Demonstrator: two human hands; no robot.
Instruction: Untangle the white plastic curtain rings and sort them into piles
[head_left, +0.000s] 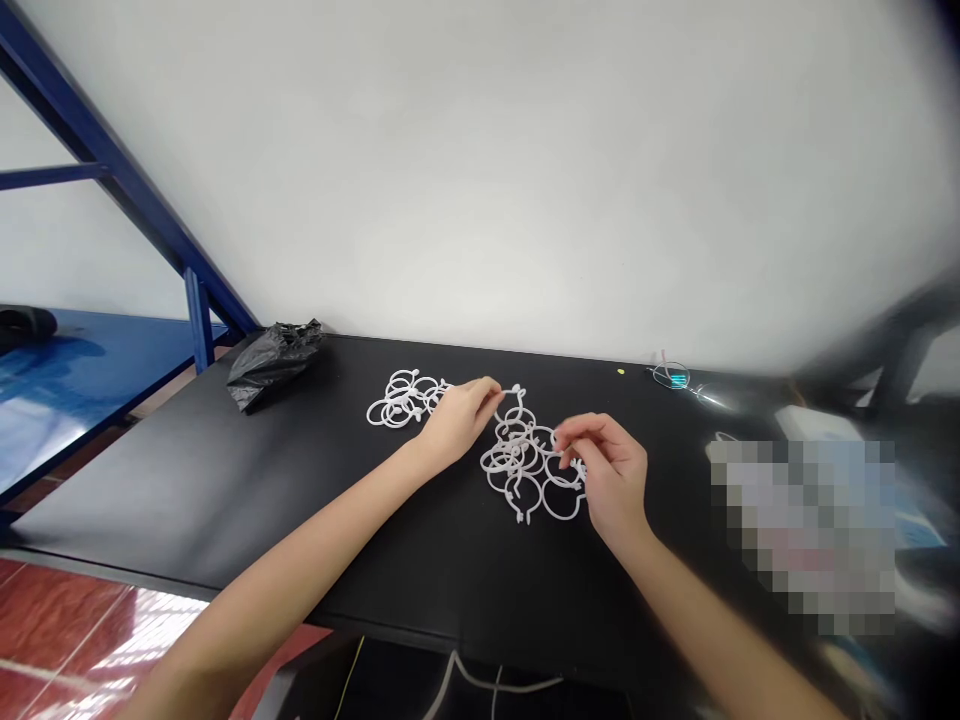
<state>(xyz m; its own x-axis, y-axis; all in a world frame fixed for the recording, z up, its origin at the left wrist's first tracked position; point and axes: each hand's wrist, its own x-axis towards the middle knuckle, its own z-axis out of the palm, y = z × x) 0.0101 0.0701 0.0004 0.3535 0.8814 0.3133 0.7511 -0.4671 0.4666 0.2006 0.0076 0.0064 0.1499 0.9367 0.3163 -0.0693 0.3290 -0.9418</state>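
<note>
From the head view, I see two bare hands at work over a black table. The left hand pinches a white ring between thumb and fingertips, at the far edge of a heap of white rings that lies mid-table, between the hands. The right hand is curled over the right side of that heap; from here I can't tell whether its fingers grip a ring or merely touch one. A smaller group of rings sits just left of the left hand, partly hidden by it. Over at the far left lies a crumpled black plastic bag. At the far right, near the pale wall, are some glasses, with a small yellow speck to their left.
</note>
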